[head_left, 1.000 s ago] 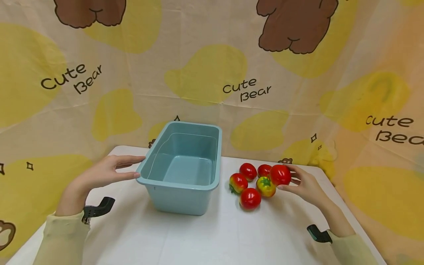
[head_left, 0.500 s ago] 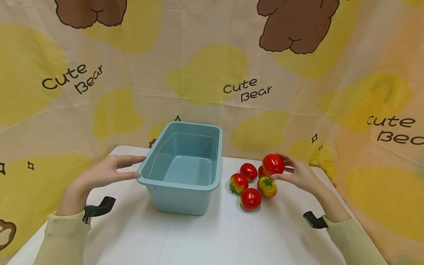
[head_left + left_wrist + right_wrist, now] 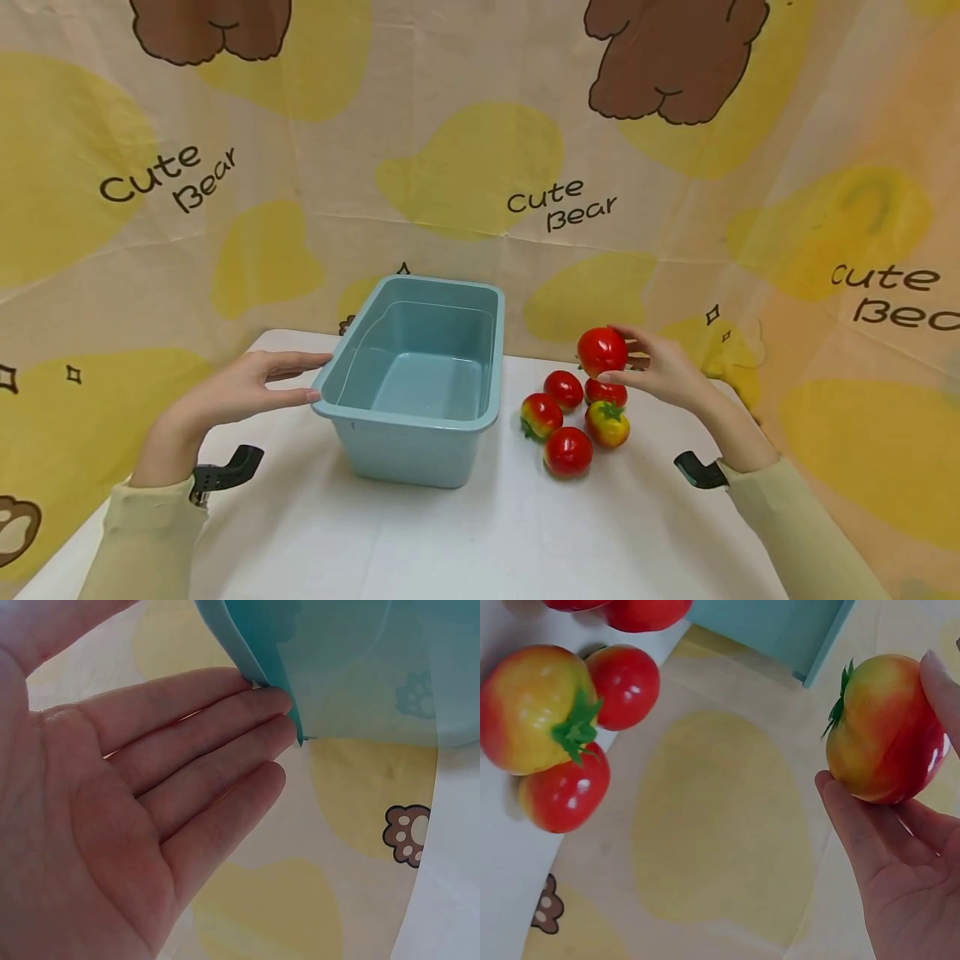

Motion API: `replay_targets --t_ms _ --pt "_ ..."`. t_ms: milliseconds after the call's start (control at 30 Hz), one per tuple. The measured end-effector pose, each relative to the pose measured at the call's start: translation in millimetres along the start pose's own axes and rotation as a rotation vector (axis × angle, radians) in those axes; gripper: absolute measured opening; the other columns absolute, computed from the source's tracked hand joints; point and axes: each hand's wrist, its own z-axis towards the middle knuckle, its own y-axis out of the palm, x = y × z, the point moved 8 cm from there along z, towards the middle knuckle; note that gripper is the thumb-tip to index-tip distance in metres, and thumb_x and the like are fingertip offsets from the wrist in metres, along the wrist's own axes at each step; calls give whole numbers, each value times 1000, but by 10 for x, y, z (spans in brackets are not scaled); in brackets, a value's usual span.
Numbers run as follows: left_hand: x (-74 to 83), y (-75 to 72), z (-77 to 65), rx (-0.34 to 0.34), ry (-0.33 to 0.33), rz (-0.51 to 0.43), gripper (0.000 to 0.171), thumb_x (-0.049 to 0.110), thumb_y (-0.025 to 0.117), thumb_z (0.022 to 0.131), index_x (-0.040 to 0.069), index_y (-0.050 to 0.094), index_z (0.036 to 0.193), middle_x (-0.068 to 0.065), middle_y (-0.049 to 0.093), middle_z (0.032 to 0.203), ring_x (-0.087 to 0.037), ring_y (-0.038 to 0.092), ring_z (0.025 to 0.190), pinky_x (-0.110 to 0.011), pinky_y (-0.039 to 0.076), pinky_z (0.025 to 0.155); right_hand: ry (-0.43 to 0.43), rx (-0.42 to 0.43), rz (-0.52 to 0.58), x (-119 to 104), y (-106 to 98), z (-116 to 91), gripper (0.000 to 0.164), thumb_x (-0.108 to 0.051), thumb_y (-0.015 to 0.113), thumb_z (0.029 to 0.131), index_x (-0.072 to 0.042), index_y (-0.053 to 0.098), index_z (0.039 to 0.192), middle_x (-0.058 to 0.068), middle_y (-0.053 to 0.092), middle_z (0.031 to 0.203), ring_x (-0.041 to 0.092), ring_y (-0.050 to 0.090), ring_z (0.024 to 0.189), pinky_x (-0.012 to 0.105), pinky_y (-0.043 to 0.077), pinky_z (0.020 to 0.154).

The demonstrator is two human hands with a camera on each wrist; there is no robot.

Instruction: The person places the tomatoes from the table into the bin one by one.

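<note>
Six tomatoes are in view, five other tomatoes lying in a loose cluster on the white table and one, the held tomato, raised over the far side of that group. The right hand pinches it, thumb on one side and fingertips on the opposite side, leaving the palm apart from the skin. In the right wrist view its green leaves point away from the palm, and the fruit passes from yellow near them to deep red. The glossy, even surface suggests an imitation, probably light and firm rather than soft, so it would likely bear a modest squeeze without bruising. That same shine may make it slippery, and a rounded body could roll out of a grip set too near one end. The widest part of its girth looks the best place for opposed fingers; the leaves seem thin and liable to bend or come loose, a poor handle. The left hand has its fingers straight and lying side by side, thumb spread from them, tips touching the near left rim of the blue-green bin. That bin looks like thin, stiff plastic, light enough to slide if pushed, and its turned-out rim offers the surest hold.
</note>
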Motion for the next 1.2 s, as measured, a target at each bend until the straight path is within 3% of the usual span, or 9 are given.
replay_targets --t_ms 233,733,1200 --pt "-12 8 -11 1 -5 -5 57 42 66 88 19 51 138 0 54 138 -33 54 123 -50 42 99 -51 7 14 -156 -51 124 75 -28 81 76 -2 46 137 19 61 122 36 64 106 46 54 83" --pt "-5 -5 -24 11 2 -1 57 40 66 88 16 52 137 -1 54 137 -32 54 123 -52 41 99 -81 16 -56 -362 -82 365 73 -36 80 76 -6 50 135 17 62 123 35 65 105 43 56 81" --pt "-22 8 -5 3 1 -15 58 42 66 88 18 50 138 -2 54 138 -32 52 125 -54 40 100 -110 -28 -7 -631 22 665 76 -39 82 73 -8 51 135 12 61 124 31 62 108 42 54 86"
